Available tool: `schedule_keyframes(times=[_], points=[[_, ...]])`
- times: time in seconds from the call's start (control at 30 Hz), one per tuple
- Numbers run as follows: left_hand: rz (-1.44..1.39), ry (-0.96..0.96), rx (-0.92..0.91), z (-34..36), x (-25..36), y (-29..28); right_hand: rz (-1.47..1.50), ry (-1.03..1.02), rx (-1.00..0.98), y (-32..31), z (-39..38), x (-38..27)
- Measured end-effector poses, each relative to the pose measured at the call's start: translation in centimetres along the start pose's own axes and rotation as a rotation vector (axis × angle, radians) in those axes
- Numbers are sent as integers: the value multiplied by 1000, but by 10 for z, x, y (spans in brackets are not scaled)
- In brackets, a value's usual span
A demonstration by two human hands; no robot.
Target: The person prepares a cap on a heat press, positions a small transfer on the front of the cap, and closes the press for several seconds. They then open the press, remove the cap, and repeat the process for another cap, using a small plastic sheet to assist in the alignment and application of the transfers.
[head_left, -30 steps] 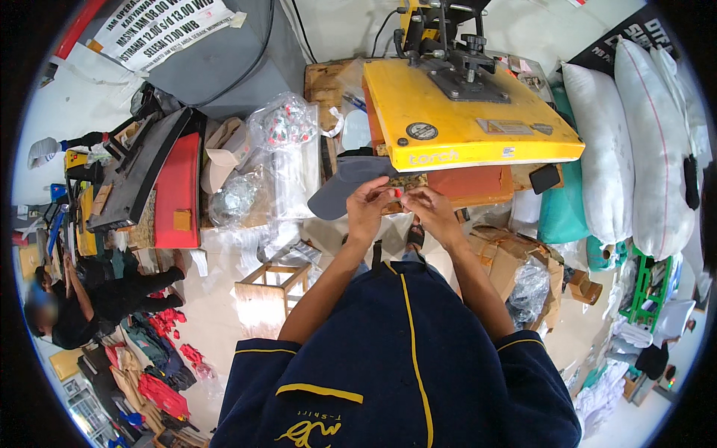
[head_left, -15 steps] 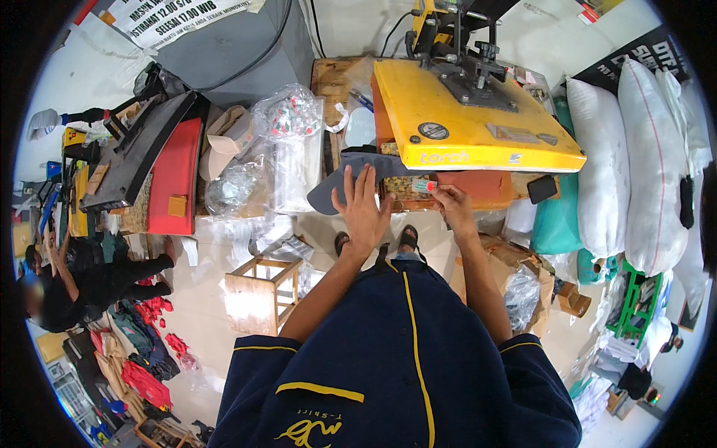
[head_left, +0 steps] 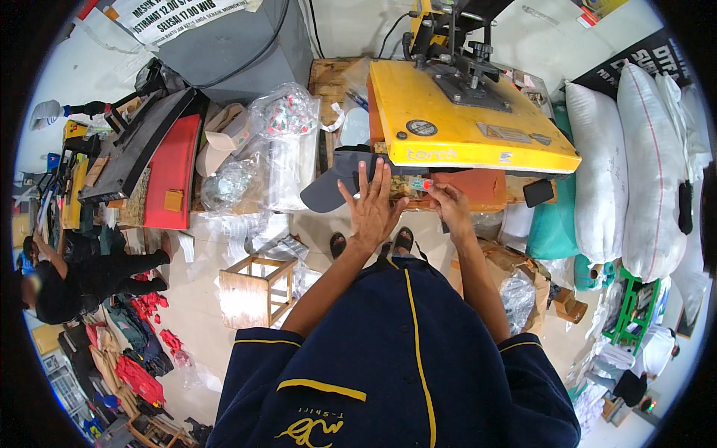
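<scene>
A dark grey cap (head_left: 326, 189) lies at the front left corner of the yellow heat press (head_left: 467, 119), its brim pointing left and part of it hidden under the press. My left hand (head_left: 371, 211) rests with spread fingers against the cap, nothing in its grasp. Between thumb and fingers my right hand (head_left: 451, 207) pinches a small clear film piece with a red and green print (head_left: 420, 184), just right of the cap and in front of the press. An orange-red pad (head_left: 474, 187) shows below the raised yellow plate.
A black phone (head_left: 538, 191) lies at the press's right. Left of the press are a clear bag of small printed pieces (head_left: 285, 112), beige caps (head_left: 224, 142) and a second press with a red pad (head_left: 173, 175). A wooden stool (head_left: 250, 295) stands below; white sacks (head_left: 606, 172) line the right.
My left hand has shifted slightly right and its fingers lie farther over the cap. The film piece in my right hand has moved slightly left. The view has shifted a little.
</scene>
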State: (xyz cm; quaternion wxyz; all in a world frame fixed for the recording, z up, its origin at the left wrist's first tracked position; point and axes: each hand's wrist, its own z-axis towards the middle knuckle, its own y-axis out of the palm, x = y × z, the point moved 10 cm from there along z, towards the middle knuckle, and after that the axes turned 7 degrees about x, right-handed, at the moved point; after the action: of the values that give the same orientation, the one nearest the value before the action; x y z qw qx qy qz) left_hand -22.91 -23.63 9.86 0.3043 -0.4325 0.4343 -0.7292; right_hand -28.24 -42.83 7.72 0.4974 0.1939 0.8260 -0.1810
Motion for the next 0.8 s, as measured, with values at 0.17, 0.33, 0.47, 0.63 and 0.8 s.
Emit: schedule_keyframes(times=[0.17,0.33,0.47,0.63,0.8], points=[[-1,-25,4,1,3,6,-99,-18,-63,9,10,-13],[-12,-22,30,-1,2,9,-66,-47,-140,30,23,-20],[7,-16,25,-1,4,7,-105,-77,-185,42,38,-19],[-3,-16,49,-2,5,7,-154,-103,-163,48,47,-18],[1,-8,57,-2,4,8,-130,-86,-169,53,45,-18]])
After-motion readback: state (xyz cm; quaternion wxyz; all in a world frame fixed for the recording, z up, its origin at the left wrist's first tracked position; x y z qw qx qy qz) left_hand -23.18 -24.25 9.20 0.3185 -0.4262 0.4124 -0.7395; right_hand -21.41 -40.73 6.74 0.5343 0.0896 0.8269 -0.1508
